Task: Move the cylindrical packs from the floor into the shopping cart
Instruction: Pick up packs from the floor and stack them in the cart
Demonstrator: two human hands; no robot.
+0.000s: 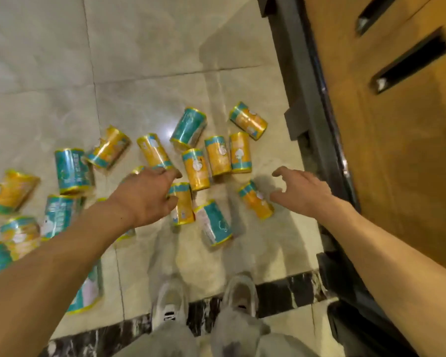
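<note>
Glossy beige tiled floor (144,47), by a tall brown wooden door (397,150), is strewn w/ shiny yellow-and-teal cylindrical packs (218,155), nearly all lying on their sides, long axes fanned in different directions; no shopping cart in view. Both arms reach down: pick-up step, apparently just starting. Left hand (146,195) hovers over the cluster, fingers loosely curled, grasping nothing; right hand (303,190) spread, empty, just beside a small yellow pack (255,199) whose axis runs diagonally, upper left to lower right. Next move likely needs fingers closing across the pack's width.
</note>
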